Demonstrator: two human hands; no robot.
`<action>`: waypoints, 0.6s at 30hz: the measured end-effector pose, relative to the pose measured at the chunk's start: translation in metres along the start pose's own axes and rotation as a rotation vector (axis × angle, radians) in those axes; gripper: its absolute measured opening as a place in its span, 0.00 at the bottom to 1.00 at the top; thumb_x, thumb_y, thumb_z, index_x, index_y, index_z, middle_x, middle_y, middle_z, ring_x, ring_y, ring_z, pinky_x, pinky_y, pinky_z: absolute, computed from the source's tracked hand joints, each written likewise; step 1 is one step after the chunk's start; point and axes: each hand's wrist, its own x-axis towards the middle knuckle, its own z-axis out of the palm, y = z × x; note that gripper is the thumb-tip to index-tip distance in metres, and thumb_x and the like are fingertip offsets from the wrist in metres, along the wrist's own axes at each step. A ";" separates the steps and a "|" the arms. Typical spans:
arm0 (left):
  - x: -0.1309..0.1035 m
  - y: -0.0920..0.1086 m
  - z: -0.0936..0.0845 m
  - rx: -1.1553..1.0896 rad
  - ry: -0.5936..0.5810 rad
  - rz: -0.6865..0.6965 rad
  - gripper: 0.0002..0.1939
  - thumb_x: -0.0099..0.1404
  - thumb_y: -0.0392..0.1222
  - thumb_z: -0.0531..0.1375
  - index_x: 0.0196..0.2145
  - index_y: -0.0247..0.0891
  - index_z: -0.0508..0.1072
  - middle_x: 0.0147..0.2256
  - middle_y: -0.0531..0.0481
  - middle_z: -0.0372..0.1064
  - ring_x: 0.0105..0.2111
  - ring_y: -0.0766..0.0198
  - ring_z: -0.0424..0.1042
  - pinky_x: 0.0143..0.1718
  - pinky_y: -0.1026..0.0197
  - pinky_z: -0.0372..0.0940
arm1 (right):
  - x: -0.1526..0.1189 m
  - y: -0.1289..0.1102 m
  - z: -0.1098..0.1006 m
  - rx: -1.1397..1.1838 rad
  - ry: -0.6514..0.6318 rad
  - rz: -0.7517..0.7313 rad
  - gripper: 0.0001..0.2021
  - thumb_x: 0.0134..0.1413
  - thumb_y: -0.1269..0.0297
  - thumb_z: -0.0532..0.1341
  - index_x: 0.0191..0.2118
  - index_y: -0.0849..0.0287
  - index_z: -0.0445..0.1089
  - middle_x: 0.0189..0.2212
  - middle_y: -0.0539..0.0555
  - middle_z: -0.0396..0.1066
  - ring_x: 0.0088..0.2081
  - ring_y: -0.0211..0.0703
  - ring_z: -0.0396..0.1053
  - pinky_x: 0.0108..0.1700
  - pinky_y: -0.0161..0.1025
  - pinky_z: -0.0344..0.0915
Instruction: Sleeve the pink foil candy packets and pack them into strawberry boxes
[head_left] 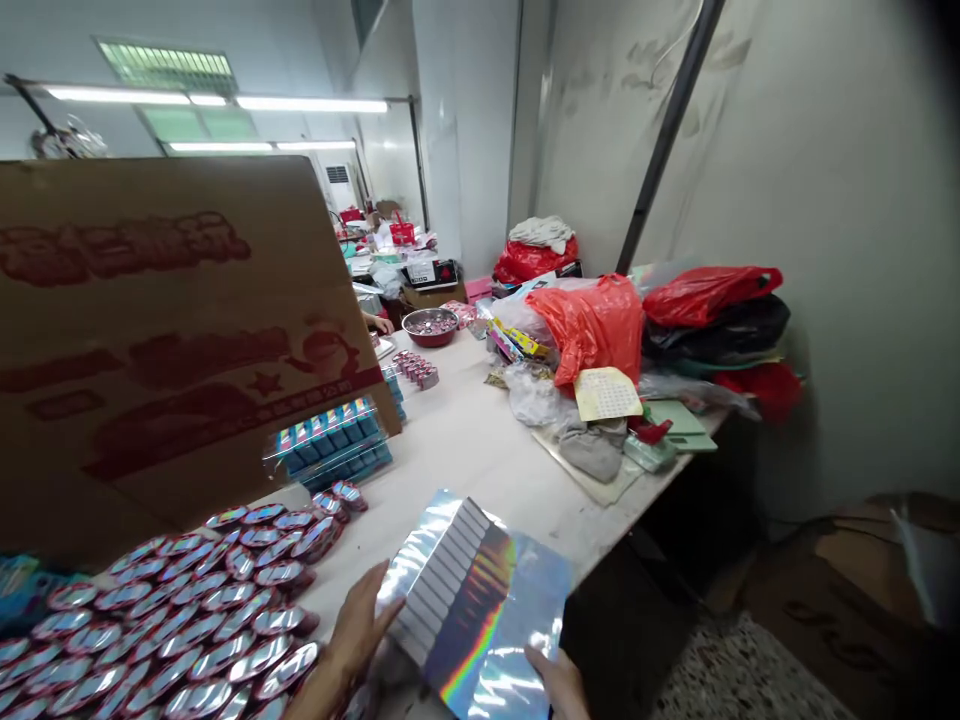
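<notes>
Between my hands is a holographic cardboard box (525, 590), silver with a rainbow sheen, tilted over the table's front edge. A row of pale, narrow rectangular segments (442, 575) runs along it; whether they are part of the box or separate pieces I cannot tell. My left hand (358, 625) grips its left side, fingertips on the shiny edge. At the lower right, my right hand (559, 682) pinches the wide panel, thumb on top and the other fingers hidden beneath. Left of my left hand, many shiny oval-topped items with red rims (202, 620) stand in close rows.
A large cardboard carton (150, 330) stands at left, with clear packs of blue items (330, 440) beside it. Farther back are a metal bowl (430, 328) and another person's hand (381, 323). Red plastic bags (596, 325) and a grey cloth (592, 452) pile along the right edge.
</notes>
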 end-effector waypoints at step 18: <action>0.093 0.298 0.214 -0.525 -0.727 -0.030 0.45 0.46 0.67 0.55 0.53 0.31 0.61 0.34 0.43 0.72 0.33 0.56 0.70 0.36 0.55 0.65 | 0.056 -0.192 -0.303 0.210 0.130 -0.214 0.15 0.30 0.59 0.65 0.29 0.60 0.69 0.22 0.49 0.70 0.25 0.40 0.67 0.28 0.35 0.63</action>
